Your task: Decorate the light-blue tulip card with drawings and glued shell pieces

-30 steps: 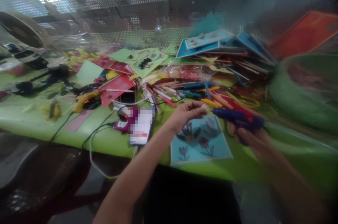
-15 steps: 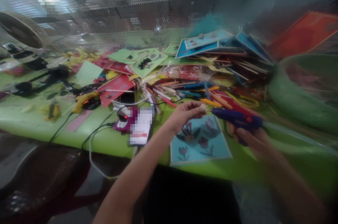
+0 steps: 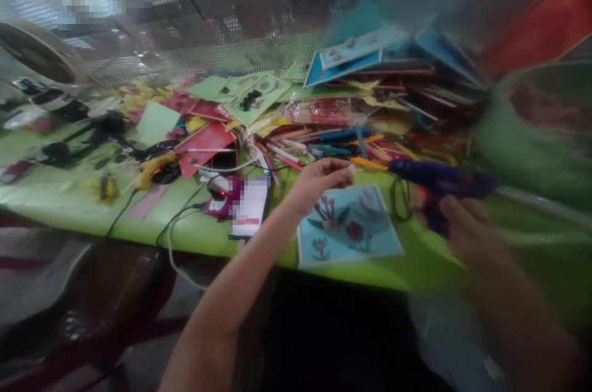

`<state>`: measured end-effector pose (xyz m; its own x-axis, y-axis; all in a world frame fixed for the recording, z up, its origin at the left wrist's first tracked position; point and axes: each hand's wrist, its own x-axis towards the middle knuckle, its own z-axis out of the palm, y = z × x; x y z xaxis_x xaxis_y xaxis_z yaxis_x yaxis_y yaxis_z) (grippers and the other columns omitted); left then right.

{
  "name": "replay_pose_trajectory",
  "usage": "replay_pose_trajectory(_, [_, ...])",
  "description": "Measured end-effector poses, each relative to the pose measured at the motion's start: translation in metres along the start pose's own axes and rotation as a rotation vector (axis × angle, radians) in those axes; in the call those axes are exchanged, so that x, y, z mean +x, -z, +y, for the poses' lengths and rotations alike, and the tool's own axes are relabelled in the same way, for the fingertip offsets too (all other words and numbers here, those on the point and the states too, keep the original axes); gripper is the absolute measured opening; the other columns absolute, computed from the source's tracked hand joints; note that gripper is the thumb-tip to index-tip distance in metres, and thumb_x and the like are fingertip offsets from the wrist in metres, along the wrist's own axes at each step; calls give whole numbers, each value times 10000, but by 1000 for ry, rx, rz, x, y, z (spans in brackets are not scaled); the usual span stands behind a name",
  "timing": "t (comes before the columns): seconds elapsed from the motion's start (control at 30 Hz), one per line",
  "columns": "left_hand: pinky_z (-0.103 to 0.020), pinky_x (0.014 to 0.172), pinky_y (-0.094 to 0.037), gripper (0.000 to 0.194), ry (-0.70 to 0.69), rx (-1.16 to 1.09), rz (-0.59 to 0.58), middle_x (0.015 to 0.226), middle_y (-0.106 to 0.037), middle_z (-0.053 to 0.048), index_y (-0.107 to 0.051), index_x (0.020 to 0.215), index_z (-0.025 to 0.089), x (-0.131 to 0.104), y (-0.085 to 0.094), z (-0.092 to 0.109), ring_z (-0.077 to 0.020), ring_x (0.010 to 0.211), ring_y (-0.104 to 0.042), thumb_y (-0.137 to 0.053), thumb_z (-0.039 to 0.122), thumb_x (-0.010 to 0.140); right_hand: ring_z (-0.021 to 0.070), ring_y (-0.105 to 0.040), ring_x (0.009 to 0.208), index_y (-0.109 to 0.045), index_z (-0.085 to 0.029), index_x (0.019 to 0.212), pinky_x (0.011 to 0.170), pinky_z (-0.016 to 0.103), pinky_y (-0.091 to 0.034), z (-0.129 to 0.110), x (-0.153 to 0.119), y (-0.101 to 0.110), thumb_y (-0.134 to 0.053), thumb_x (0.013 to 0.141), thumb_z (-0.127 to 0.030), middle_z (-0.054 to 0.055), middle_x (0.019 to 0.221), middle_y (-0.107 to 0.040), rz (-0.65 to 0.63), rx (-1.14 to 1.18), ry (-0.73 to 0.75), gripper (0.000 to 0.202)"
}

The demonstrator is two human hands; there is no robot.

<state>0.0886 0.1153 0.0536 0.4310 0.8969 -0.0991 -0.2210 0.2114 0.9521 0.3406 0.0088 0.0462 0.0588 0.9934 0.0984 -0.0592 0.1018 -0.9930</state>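
My right hand (image 3: 451, 219) is wrapped round the grip of a blue hot glue gun (image 3: 439, 177), whose nozzle points left. A pale glue stick (image 3: 546, 204) sticks out from its rear. My left hand (image 3: 326, 176) pinches a small whitish piece (image 3: 352, 170), perhaps a pebble; its kind is too small to tell. Both hands are above a light-blue card (image 3: 342, 250) decorated with dark flowers and leaves, which lies flat near the table's front edge. The nozzle is apart from the whitish piece.
Markers and pens (image 3: 296, 148) lie heaped behind the card. A phone (image 3: 250, 207) and a purple power strip (image 3: 222, 202) with cables sit to the left. A yellow glue gun (image 3: 155, 170) lies further left. Stacked picture cards (image 3: 342, 68) are behind; a green basin (image 3: 522, 127) stands right.
My right hand has drawn the glue gun to the right, so its nozzle has come away from the small piece. My left hand still pinches that piece.
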Motion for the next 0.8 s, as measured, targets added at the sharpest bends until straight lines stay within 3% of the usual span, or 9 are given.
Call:
replay_pose_trajectory(0.2, [-292,746,-509,256,-78,515,-16,840,-747,-48,-726,897,149,-35,-18,15,-140,745,-660,-848,331,765,157,-523,616,-717,-206,786,578,303,-407,-6,-3,3,-718,815,-705,48,786,-640,46,-23,21,500])
replay_pose_trajectory(0.37, [-300,683,-426,109,-6,933,32,734,-708,-24,-717,815,191,-71,-41,13,-159,680,-602,-781,278,797,140,-552,624,-735,-208,810,606,296,-410,-9,-6,3,-672,895,-659,32,730,-635,21,-32,87,463])
replay_pose_trajectory(0.63, [-369,850,-428,109,-93,1179,83,778,-638,-48,-648,738,211,-79,-56,-10,-219,781,-565,-743,207,791,119,-536,581,-748,-211,830,567,284,-377,-11,-5,4,-641,902,-693,5,656,-602,-21,-31,140,499])
replay_pose_trajectory(0.8, [-370,832,-436,74,-84,1316,85,813,-649,-67,-641,816,202,-82,-57,-21,-229,782,-589,-694,237,854,128,-557,603,-761,-227,863,590,293,-409,-12,-8,5,-630,927,-664,3,664,-604,-48,-11,158,461])
